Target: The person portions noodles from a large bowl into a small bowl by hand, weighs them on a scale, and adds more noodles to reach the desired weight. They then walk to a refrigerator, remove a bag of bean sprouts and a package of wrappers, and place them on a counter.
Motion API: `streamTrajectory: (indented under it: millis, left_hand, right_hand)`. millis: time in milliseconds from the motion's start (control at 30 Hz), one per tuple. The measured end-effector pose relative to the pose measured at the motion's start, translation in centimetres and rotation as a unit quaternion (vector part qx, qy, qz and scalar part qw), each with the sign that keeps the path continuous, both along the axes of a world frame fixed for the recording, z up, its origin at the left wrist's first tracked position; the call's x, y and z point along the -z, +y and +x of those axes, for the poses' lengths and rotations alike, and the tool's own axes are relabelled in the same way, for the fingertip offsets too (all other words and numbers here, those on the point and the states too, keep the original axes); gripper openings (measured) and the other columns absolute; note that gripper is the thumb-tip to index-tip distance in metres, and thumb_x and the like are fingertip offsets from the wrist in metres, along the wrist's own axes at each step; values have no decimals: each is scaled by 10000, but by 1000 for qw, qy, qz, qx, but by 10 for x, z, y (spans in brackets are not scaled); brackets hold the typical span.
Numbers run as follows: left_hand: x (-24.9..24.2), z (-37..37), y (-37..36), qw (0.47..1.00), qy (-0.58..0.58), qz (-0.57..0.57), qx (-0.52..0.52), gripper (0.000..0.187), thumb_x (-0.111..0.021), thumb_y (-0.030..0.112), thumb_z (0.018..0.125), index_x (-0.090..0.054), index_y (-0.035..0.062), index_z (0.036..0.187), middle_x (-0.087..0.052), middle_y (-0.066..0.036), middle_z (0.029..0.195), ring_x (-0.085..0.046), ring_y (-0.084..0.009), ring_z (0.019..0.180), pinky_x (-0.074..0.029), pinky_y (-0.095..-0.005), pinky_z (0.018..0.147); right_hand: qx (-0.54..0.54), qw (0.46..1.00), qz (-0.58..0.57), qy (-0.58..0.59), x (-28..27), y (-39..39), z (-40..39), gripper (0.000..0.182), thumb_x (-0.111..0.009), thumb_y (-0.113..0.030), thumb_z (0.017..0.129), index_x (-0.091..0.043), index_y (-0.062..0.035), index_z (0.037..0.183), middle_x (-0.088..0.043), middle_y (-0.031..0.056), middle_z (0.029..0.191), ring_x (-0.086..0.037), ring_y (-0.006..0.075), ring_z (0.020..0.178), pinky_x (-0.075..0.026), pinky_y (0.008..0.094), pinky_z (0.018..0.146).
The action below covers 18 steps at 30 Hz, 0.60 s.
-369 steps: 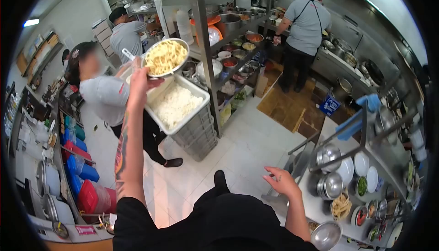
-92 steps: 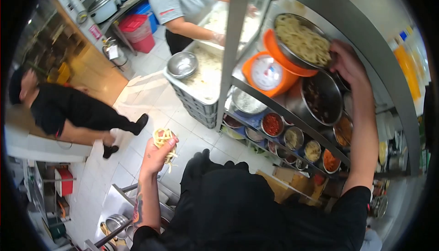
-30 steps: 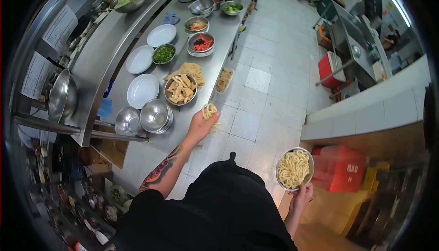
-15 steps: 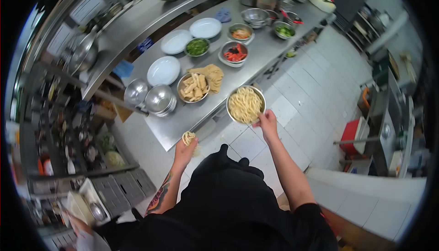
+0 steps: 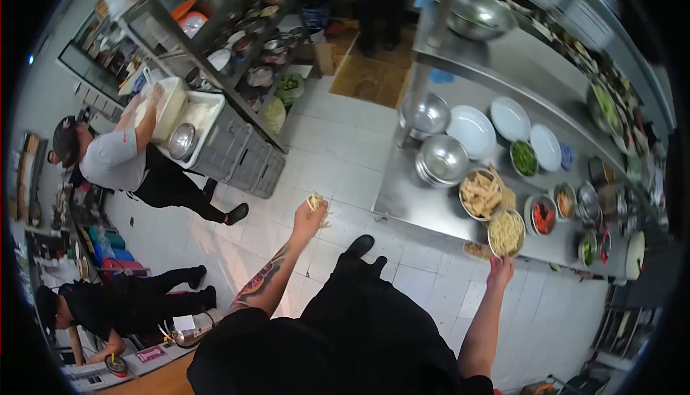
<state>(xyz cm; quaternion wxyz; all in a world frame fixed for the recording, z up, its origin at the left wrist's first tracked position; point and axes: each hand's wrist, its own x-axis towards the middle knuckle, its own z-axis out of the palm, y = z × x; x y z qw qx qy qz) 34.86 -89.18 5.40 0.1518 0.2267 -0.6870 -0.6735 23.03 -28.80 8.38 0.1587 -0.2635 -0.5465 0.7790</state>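
Observation:
My right hand (image 5: 501,271) grips the rim of a metal bowl of noodles (image 5: 507,235), held at the front edge of the steel table (image 5: 410,197). In my left hand (image 5: 309,221) is a small bunch of noodles (image 5: 315,201), with strands hanging out past the fingers; the hand is over the tiled floor, apart from the table. Close behind the noodle bowl stands a bowl of pale yellowish strips (image 5: 481,195). Stacked metal bowls (image 5: 443,159) and a white plate (image 5: 471,132) lie further left and back on the table.
Bowls of chopped greens (image 5: 524,158) and red strips (image 5: 543,214) stand on the table, under a steel shelf (image 5: 517,71). At left, one co-worker (image 5: 115,158) handles a white tub (image 5: 169,111) beside grey crates (image 5: 233,154); another co-worker (image 5: 100,309) leans over a counter. Someone stands at the back.
My view has swung left, bringing the co-workers and storage shelves into sight. My left hand has moved away from the table with its noodles. My right hand still holds the bowl.

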Motion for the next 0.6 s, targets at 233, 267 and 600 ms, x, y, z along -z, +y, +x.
streamTrajectory:
  millis: [233, 267, 600]
  left_hand:
    - [-23, -59, -94, 996, -3, -89, 3, 169, -652, 194, 973, -610, 51, 895, -578, 24, 741, -529, -62, 676, -462, -266, 580]
    - [-22, -72, -99, 992, -20, -124, 22, 167, -649, 190, 975, -605, 56, 885, -570, 28, 732, -523, -61, 663, -456, -265, 571]
    - [-64, -83, 76, 955, 7, -38, 294, 141, -618, 170, 989, -619, 48, 918, -578, 26, 774, -524, -56, 689, -461, -246, 602]
  right_hand:
    - [-5, 999, -16, -32, 19, 17, -11, 277, -661, -190, 931, -536, -77, 1151, -622, 92, 1093, -638, 259, 938, -556, 404, 822]
    - [3, 999, -18, -33, 22, 23, -1, 276, -658, -190, 934, -537, -77, 1155, -618, 94, 1114, -631, 261, 968, -553, 415, 841]
    - [31, 999, -33, -25, -26, -25, 6, 180, -611, -146, 975, -455, -59, 954, -643, 161, 854, -701, 272, 651, -632, 385, 597]
